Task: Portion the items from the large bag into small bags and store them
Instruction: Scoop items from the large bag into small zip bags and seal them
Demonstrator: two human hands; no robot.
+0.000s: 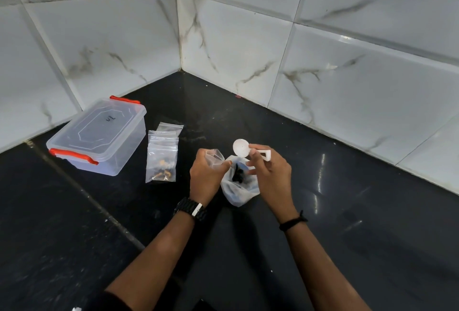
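A large white plastic bag [237,192] with dark small items inside stands open on the black counter between my hands. My left hand [205,177] grips a small clear bag [214,156] just left of the large bag's mouth. My right hand [269,174] pinches the handle of a white plastic scoop [241,147], whose round bowl is raised above the large bag. A stack of small clear zip bags [162,154], the front one holding several brown and dark pieces, lies to the left.
A clear plastic storage box [99,136] with red clips, lid on, sits at the left by the tiled wall. Marble-patterned wall tiles [347,87] close the corner behind. The black counter [347,211] stretches right and toward me.
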